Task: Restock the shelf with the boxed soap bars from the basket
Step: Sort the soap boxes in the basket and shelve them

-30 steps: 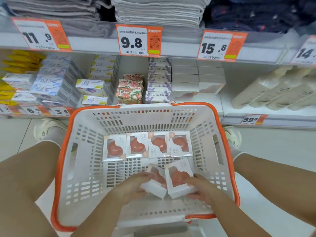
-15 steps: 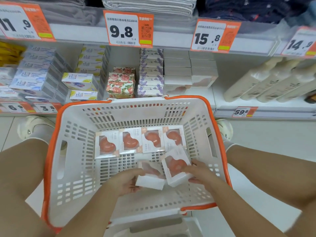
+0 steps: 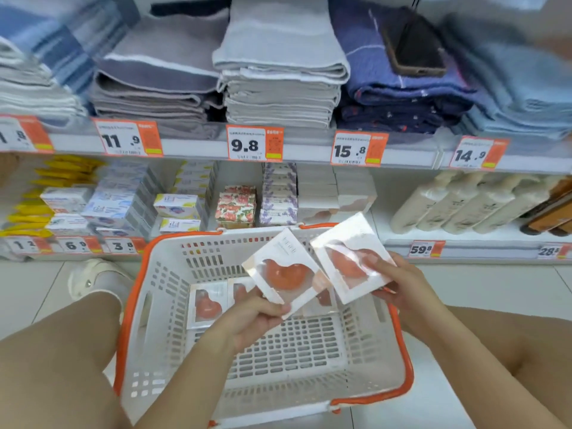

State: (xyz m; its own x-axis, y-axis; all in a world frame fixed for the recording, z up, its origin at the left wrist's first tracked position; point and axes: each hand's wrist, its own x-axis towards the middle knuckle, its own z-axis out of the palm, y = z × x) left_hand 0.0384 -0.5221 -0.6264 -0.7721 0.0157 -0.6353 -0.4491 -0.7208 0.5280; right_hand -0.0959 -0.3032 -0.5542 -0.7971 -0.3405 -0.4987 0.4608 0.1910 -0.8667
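With the left hand (image 3: pixel 252 317) pinching one boxed soap bar (image 3: pixel 283 270) and the right hand (image 3: pixel 391 278) gripping another (image 3: pixel 351 258), both now lifted above the basket (image 3: pixel 402 351) they lay in a second ago, the next move looks like a reach to the matching stack (image 3: pixel 337 196) on the shelf (image 3: pixel 448 235).

glossy soap boxes (image 3: pixel 283 270), plastic basket (image 3: pixel 173 274)

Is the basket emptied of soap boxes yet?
No. Soap boxes lie in the basket, partly hidden behind those held.
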